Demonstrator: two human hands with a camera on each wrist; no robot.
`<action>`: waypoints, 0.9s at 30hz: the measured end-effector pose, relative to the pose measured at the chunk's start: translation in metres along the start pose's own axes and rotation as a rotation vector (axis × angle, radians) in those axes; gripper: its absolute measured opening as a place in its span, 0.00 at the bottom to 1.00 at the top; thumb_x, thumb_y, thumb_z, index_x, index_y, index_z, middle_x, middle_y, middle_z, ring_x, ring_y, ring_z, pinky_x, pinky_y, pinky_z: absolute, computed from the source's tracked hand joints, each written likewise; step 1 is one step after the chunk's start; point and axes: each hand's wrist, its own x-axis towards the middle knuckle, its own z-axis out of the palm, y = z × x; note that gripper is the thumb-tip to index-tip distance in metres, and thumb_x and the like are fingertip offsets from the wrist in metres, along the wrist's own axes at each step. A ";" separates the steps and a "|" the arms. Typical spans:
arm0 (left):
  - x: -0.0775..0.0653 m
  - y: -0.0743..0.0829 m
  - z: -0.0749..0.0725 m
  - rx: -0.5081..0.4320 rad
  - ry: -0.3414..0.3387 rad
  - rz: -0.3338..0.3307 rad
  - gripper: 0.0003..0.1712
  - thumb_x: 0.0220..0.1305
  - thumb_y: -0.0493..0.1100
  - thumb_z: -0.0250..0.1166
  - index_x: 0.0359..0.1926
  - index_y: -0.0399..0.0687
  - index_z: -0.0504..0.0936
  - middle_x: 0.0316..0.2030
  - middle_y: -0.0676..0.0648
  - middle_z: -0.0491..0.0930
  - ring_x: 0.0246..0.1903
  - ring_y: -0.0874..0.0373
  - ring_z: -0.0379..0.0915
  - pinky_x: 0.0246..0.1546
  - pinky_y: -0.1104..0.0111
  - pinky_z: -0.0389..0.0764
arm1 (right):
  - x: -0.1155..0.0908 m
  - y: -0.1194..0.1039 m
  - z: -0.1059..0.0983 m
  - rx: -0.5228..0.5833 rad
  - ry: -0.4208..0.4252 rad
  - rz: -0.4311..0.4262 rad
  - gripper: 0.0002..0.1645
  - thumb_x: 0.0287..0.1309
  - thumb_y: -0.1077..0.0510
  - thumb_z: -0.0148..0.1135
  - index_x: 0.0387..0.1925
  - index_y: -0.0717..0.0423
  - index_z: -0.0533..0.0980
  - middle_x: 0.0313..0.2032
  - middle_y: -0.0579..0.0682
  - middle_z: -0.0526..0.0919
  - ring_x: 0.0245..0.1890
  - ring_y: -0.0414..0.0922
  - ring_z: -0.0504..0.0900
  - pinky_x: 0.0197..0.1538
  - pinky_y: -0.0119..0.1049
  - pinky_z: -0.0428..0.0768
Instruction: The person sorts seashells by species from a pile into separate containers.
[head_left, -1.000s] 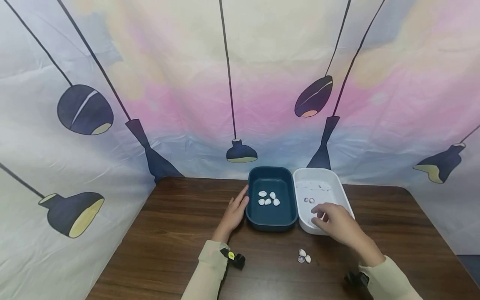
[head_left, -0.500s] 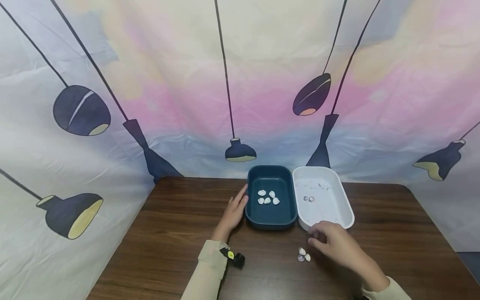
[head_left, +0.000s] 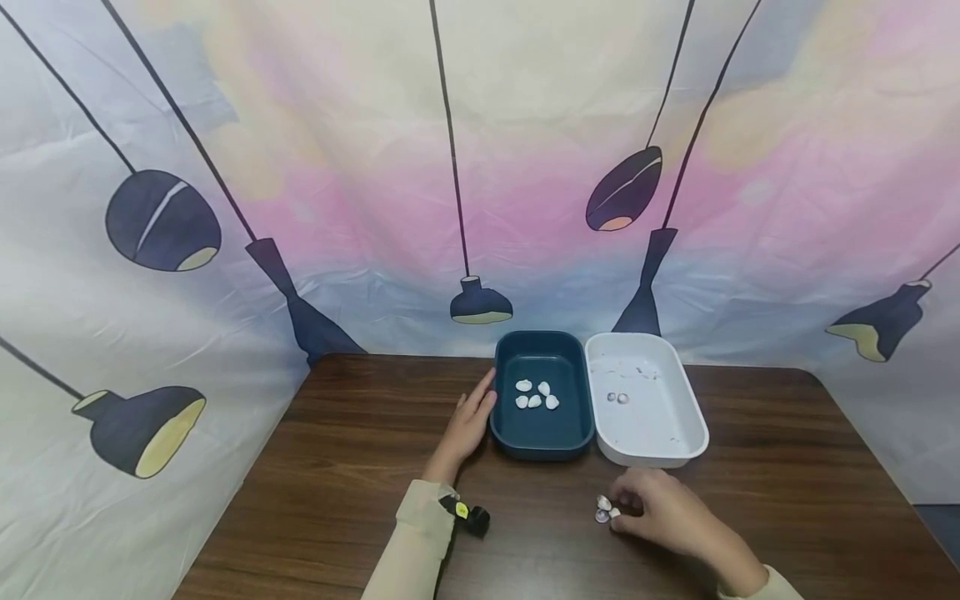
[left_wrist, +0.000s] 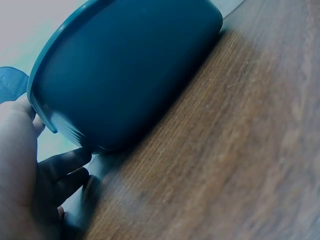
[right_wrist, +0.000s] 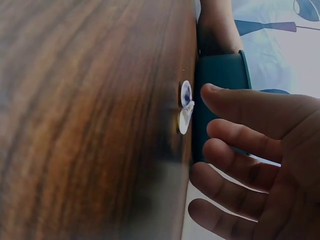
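Observation:
My left hand [head_left: 465, 429] rests along the left side of a dark teal tray [head_left: 543, 454], its fingers fairly straight; the left wrist view shows the fingertips at the tray's wall. Over the table in front of the white tray [head_left: 651, 433], my right hand [head_left: 663, 510] hovers at a small cluster of seashells [head_left: 603, 503]. Its thumb and fingers stand apart, slightly bent, with the shells [right_wrist: 184, 120] just beyond the fingertips in the right wrist view. The hand partly covers one shell in the head view. Several white shells [head_left: 534, 402] lie inside the teal tray.
Two small purplish shells [head_left: 622, 398] lie in the white tray among tiny bits of debris. Both trays stand side by side near the back edge of the brown wooden table [head_left: 390, 417]. Behind hangs a cloth [head_left: 360, 167] printed with lamps.
My right hand has moved from over the white tray toward the near side of the table, down to the loose shells. The left hand has stayed at the teal tray.

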 end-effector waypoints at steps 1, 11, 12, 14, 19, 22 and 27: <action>0.000 0.000 0.000 -0.002 0.001 -0.001 0.33 0.86 0.60 0.43 0.84 0.59 0.58 0.81 0.49 0.59 0.79 0.44 0.55 0.81 0.43 0.36 | 0.000 0.001 0.001 -0.005 -0.005 -0.001 0.14 0.46 0.55 0.85 0.33 0.46 0.84 0.28 0.32 0.75 0.29 0.30 0.72 0.31 0.31 0.74; 0.001 -0.002 0.000 -0.004 -0.003 0.017 0.34 0.86 0.60 0.43 0.84 0.57 0.58 0.81 0.49 0.59 0.79 0.45 0.55 0.81 0.43 0.35 | -0.002 0.004 0.004 -0.033 -0.018 -0.011 0.14 0.46 0.55 0.85 0.31 0.44 0.84 0.27 0.32 0.75 0.28 0.29 0.71 0.29 0.31 0.72; 0.001 -0.002 0.000 -0.003 -0.004 0.019 0.34 0.86 0.60 0.43 0.84 0.57 0.58 0.81 0.49 0.59 0.79 0.45 0.55 0.81 0.43 0.35 | -0.002 0.005 0.004 -0.035 -0.019 -0.008 0.14 0.47 0.55 0.84 0.31 0.43 0.84 0.27 0.31 0.75 0.28 0.29 0.71 0.28 0.31 0.72; 0.001 -0.002 0.000 -0.005 -0.005 0.020 0.34 0.86 0.60 0.43 0.84 0.56 0.58 0.81 0.49 0.59 0.79 0.44 0.55 0.80 0.43 0.35 | -0.002 0.004 0.005 -0.039 -0.027 0.000 0.13 0.47 0.56 0.84 0.29 0.42 0.83 0.26 0.31 0.74 0.27 0.29 0.71 0.28 0.31 0.71; 0.001 -0.001 0.000 -0.003 -0.010 0.020 0.34 0.86 0.60 0.43 0.84 0.56 0.58 0.81 0.48 0.59 0.79 0.44 0.55 0.80 0.42 0.35 | -0.001 0.005 0.006 -0.047 -0.042 -0.003 0.13 0.49 0.57 0.82 0.27 0.40 0.81 0.25 0.31 0.73 0.26 0.29 0.70 0.26 0.30 0.70; 0.001 -0.002 0.000 -0.002 -0.009 0.021 0.34 0.86 0.60 0.43 0.84 0.57 0.58 0.81 0.49 0.59 0.79 0.44 0.55 0.80 0.43 0.35 | -0.001 0.005 0.006 -0.055 -0.036 -0.022 0.13 0.49 0.58 0.81 0.27 0.41 0.81 0.25 0.31 0.73 0.26 0.29 0.69 0.26 0.31 0.70; 0.001 -0.002 0.000 -0.002 -0.007 0.021 0.34 0.86 0.60 0.43 0.84 0.57 0.58 0.81 0.49 0.59 0.79 0.45 0.55 0.81 0.43 0.35 | -0.001 0.002 0.005 -0.060 -0.039 -0.018 0.12 0.49 0.59 0.79 0.26 0.41 0.81 0.25 0.31 0.73 0.26 0.28 0.69 0.26 0.30 0.71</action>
